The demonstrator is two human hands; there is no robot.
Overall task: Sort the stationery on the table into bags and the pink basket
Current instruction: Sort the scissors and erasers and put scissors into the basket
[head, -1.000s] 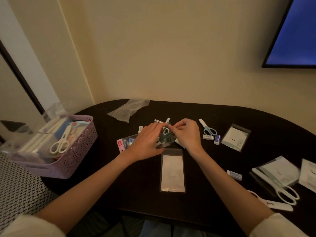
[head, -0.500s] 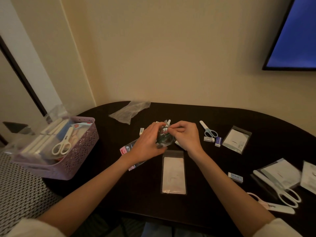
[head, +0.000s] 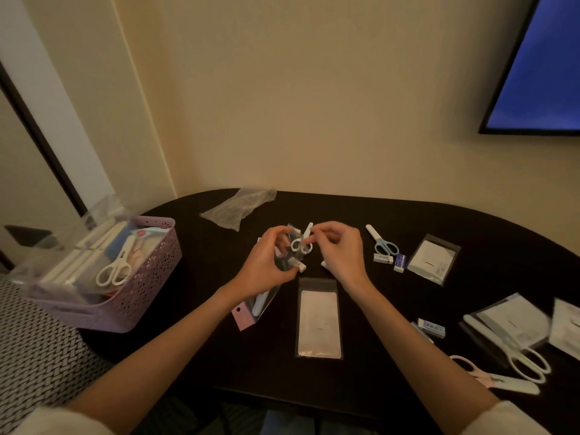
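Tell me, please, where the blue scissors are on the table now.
In the head view, the blue scissors lie on the dark table, to the right of the right hand, with two small erasers just in front of their handles.

Dark oval table (head: 361, 215), set against a cream wall (head: 314, 105). Flat screen (head: 543, 67), lit blue, is mounted upper right. Dark vertical strip (head: 40, 133) is seen at left. Black-and-white woven-pattern surface (head: 34, 346) is found beside the table's left edge.

Dim warm light, soft focus, bowed edges
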